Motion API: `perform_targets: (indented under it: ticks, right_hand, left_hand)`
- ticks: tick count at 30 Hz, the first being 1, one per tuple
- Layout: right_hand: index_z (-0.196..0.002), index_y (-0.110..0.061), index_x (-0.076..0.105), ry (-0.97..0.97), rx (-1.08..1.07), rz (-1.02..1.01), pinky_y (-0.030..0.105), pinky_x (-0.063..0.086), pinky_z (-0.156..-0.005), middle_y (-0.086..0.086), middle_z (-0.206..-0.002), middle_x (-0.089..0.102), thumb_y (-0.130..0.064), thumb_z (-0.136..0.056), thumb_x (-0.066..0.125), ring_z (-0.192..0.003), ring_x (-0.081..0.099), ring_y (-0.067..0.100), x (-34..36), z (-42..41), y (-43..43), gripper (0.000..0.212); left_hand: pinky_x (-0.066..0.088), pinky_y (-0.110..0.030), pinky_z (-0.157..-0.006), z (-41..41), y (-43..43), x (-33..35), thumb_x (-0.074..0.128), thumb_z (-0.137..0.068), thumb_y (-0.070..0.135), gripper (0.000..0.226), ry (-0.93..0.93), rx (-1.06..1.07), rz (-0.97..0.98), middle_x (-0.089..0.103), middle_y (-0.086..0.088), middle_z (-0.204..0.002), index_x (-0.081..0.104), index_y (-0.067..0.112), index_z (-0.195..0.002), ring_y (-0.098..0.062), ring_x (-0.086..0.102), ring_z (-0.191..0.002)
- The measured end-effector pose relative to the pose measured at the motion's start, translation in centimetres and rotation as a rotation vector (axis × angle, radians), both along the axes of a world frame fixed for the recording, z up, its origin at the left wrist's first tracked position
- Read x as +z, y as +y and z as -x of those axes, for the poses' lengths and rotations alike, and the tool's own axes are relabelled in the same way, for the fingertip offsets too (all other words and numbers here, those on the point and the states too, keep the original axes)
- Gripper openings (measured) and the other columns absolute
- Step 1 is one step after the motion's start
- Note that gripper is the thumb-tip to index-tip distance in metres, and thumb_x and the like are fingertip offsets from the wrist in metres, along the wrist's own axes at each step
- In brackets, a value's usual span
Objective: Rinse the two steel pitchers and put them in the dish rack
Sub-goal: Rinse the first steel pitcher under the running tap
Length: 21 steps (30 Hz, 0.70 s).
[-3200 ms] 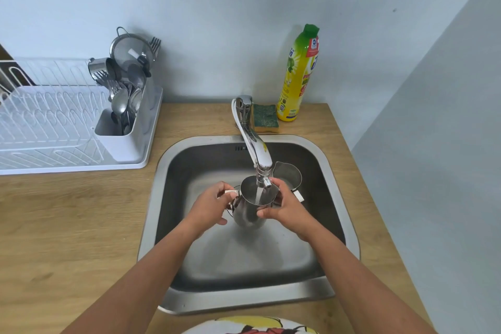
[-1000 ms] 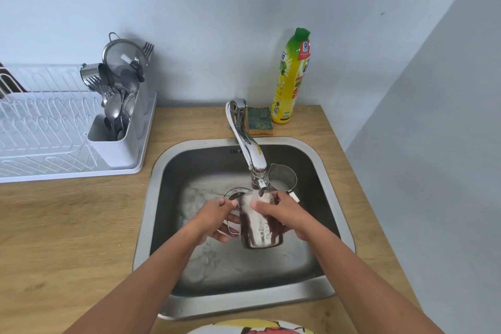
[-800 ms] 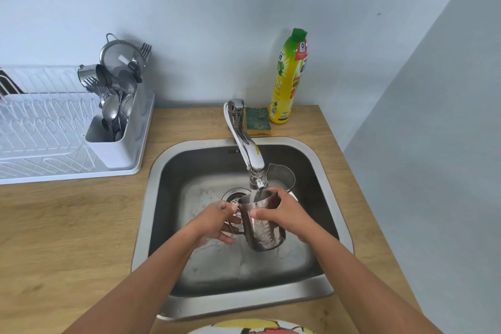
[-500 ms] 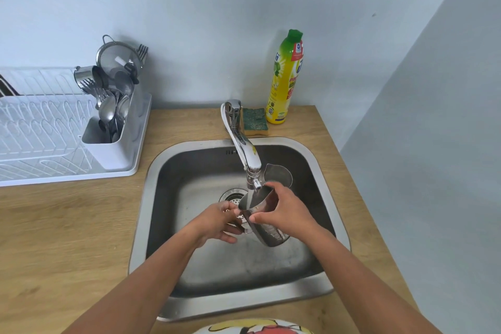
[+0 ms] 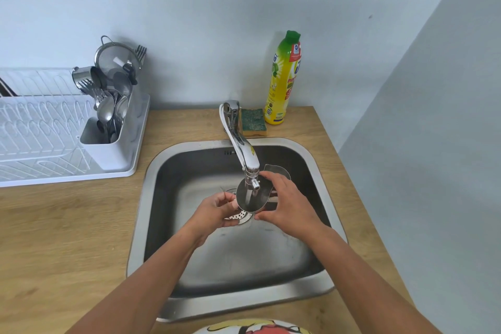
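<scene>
pitcher (image 5: 250, 199) under faucet (image 5: 241, 148) in sink (image 5: 141, 198), water running in | left hand (image 5: 215, 210) grips its left side | right hand (image 5: 291, 207) wraps its right side | second pitcher (image 5: 278, 171) in sink behind right hand | dish rack (image 5: 40, 130) apart, left

Scene was bright and evenly lit with soft, diffuse light; no lamp or window was in view. Wall (image 5: 217, 8) showed a mild gradient. Soft-edged shadows fell on it beside the bottle (image 5: 283, 81) and behind the cutlery holder (image 5: 108, 152). Sink (image 5: 141, 211) read dark along its back wall and paler on the floor. Specular glare sat on the faucet (image 5: 245, 153) spout and along the sink's front rim. Pitcher (image 5: 250, 199) was all reflections, its outline hard to read. Left hand (image 5: 214, 211) and right hand (image 5: 287, 206) were slightly motion-soft. Wide-angle lens bowed the counter (image 5: 67, 238) edges and leaned the side wall (image 5: 433, 144). Colourful object (image 5: 254, 328) at the bottom edge was out of focus. Fine detail was a bit smeared overall.
</scene>
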State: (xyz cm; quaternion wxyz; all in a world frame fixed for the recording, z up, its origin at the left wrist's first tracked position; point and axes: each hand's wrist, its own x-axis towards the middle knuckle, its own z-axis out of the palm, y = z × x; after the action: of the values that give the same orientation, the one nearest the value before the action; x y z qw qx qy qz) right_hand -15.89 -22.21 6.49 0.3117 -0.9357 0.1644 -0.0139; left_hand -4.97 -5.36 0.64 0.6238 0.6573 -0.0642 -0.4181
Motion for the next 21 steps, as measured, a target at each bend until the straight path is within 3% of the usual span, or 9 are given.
perform_targets:
  ticks: [3,9,13,17,19,21]
  right_hand:
    - [-0.145,-0.038,0.034,-0.017,0.000,-0.037,0.032,0.041,-0.112,-0.012,-0.148,0.043,-0.029,-0.067,0.089,-0.134,0.042,0.008,-0.2,-0.2,-0.1,0.096]
    - [-0.140,-0.043,0.035,-0.026,-0.036,-0.206,0.035,0.050,-0.104,-0.014,-0.140,0.051,-0.018,-0.067,0.089,-0.126,0.052,0.009,-1.5,-1.1,0.0,0.094]
    - [-0.137,-0.039,0.039,-0.015,-0.092,-0.408,0.016,0.047,-0.092,-0.023,-0.116,0.054,-0.010,-0.068,0.088,-0.113,0.057,0.007,-2.2,-1.5,0.2,0.090]
    - [-0.133,-0.041,0.042,0.042,-0.130,-0.611,0.037,0.051,-0.102,-0.013,-0.119,0.062,-0.020,-0.065,0.091,-0.116,0.061,0.015,-3.5,-1.6,0.5,0.087]
    - [-0.132,-0.036,0.046,0.066,-0.138,-0.675,0.039,0.051,-0.102,-0.007,-0.121,0.064,-0.024,-0.066,0.091,-0.117,0.061,0.018,-3.9,-1.5,0.6,0.081]
    - [-0.130,-0.029,0.050,0.095,-0.159,-0.727,0.036,0.051,-0.100,-0.004,-0.120,0.066,-0.026,-0.068,0.090,-0.115,0.061,0.019,-4.0,-1.3,0.4,0.074]
  left_hand:
    - [0.061,-0.027,-0.072,-0.3,0.2,0.0,0.061,-0.095,0.007,0.003,-0.047,0.033,-0.001,0.064,-0.011,-0.095,0.064,0.006,-0.097,-0.020,0.063,-0.087]
    - [0.054,-0.025,-0.073,-0.6,0.6,1.1,0.061,-0.095,0.007,0.010,-0.196,0.057,-0.062,0.067,-0.003,-0.090,0.064,0.014,-0.089,-0.015,0.060,-0.083]
    - [0.051,-0.030,-0.078,-1.3,1.0,1.7,0.064,-0.093,0.018,0.005,-0.465,0.043,-0.219,0.075,0.002,-0.100,0.067,0.021,-0.091,-0.010,0.064,-0.078]
    - [0.052,-0.038,-0.080,-1.6,1.0,3.0,0.060,-0.094,0.031,0.009,-0.668,-0.015,-0.406,0.072,0.004,-0.090,0.067,0.026,-0.093,-0.016,0.066,-0.086]
    - [0.052,-0.036,-0.077,-1.6,1.0,3.4,0.056,-0.096,0.034,0.013,-0.701,-0.048,-0.476,0.070,0.006,-0.086,0.065,0.025,-0.093,-0.014,0.064,-0.082]
    - [0.054,-0.038,-0.076,-1.7,1.0,3.1,0.055,-0.096,0.033,0.015,-0.610,-0.040,-0.457,0.071,0.003,-0.087,0.064,0.022,-0.090,-0.017,0.065,-0.078]
